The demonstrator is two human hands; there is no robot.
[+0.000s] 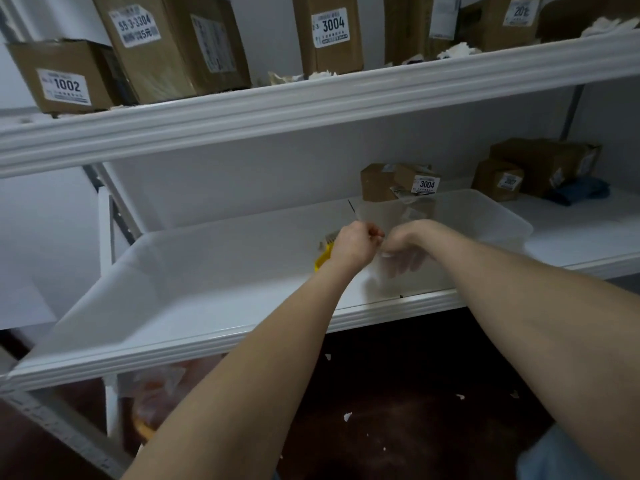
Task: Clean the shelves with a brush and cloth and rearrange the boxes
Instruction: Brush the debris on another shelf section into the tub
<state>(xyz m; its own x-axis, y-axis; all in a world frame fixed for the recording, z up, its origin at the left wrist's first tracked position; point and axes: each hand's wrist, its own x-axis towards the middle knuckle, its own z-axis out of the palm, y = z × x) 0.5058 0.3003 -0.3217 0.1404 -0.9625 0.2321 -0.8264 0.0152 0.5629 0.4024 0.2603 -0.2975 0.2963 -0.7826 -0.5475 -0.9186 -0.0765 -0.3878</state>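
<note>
My left hand (355, 244) grips a yellow-handled brush (322, 259) over the white middle shelf (207, 282); its bristles point toward the back. Just to the right stands a clear plastic bin (485, 216). My right hand (403, 256) reaches over the bin's left wall, and its fingers hang inside, blurred through the plastic and hooked on that wall. Behind the bin is a small cardboard box labelled 3004 (417, 181). Two more boxes (498, 180) (543, 164) and a blue cloth (581, 194) lie at the back right of the same shelf.
The upper shelf (311, 102) carries several labelled cardboard boxes, among them 1002 (65, 77) and 3004 (329, 32), with torn paper scraps (457, 50) between them. More paper bits (347, 416) lie on the dark floor below. A bagged item (156, 400) sits under the shelf.
</note>
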